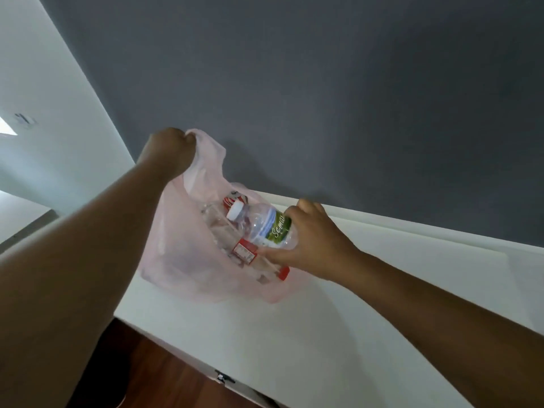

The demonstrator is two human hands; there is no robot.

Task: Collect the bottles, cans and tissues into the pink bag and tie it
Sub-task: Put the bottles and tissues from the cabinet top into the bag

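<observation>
The left hand (pixel 169 148) is raised above the bench (pixel 265 334), fist closed on one handle of the pink bag (pixel 176 260), pulling that side up so the mouth gapes open. The bag's bottom rests on the white bench, close to its left edge and near the grey wall (pixel 323 83) behind.

The right hand (pixel 312 240) is clamped round the lower half of a clear bottle (pixel 265 225), thumb underneath, fingers (pixel 306 206) curled over the top. The bottle lies tilted, its white cap (pixel 235 212) pointing left and into the bag's mouth, its base toward the palm. Its label is green and pale blue with white script; the letters "Sema" can be read before the fingers cover the rest.

Inside the bag, seen through the thin plastic, lies a second clear bottle (pixel 232 240) on its side, with a red label (pixel 244 250) bearing a white panel of print too small to read and a red cap (pixel 284 272) at its lower right end. Behind the white cap a red and white can (pixel 232 200) shows; no writing on it is legible. Pale crumpled stuff lower in the bag may be tissues, but I cannot tell.

Below the bench's front edge is dark wooden floor (pixel 164 378).
</observation>
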